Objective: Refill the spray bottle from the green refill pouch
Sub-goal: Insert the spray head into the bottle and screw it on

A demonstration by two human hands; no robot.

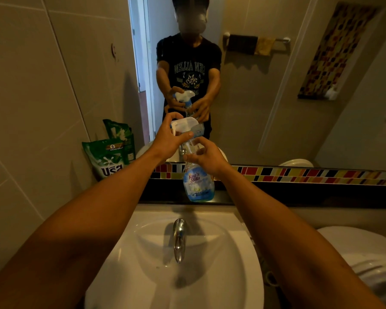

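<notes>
Below our forearms sits the white sink (pixel 210 253), and past it we hold the spray bottle (pixel 197 184) upright over the dark ledge. Our left hand (pixel 167 139) is wrapped on the trigger head (pixel 184 126); our right hand (pixel 206 158) clamps the clear neck just beneath. The bottle's long axis runs vertical between the two grips, so we judge the head must twist off upward. The green refill pouch (pixel 108 159) leans well to the left, nearer our left hand
</notes>
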